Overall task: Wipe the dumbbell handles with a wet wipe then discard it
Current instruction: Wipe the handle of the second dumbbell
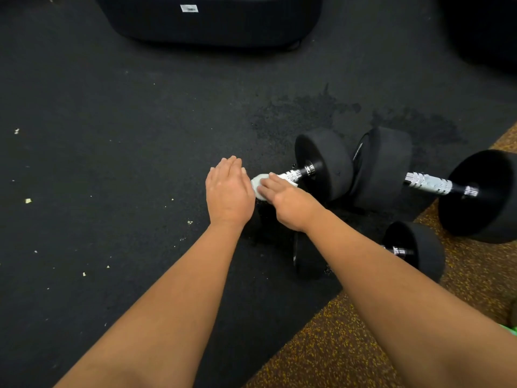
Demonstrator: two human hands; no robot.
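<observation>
Two bare forearms reach forward from the bottom edge over the floor; nearest on the right lies a strip of brown speckled flooring (349,345), and a scrap of something bright green (509,329) shows at the right edge. Just past that, a small dumbbell (414,252) lies half hidden under the right forearm, its black rounded end and a short stretch of chromed bar showing. Further out, the left hand (228,191) is open and flat, fingers together and pointing away, resting on or just above the near end of the middle dumbbell (321,166), which it hides; whether it touches I cannot tell. The right hand (285,201), palm down, fingers partly extended, presses the wet wipe (258,186) onto this dumbbell's handle; the wipe is white, crumpled into a small wad, and sits at the handle's near end, just beside the left hand. Beyond the fingers the handle is bright knurled chrome running into a matt black round weight. To the right a larger dumbbell (428,184) lies close beside it, with the same ridged silver handle between two thick black ends. The black rubber floor (112,135) carries pale specks and a darker patch behind the weights; farthest off stands a dark padded object (212,21) with a small white label.
</observation>
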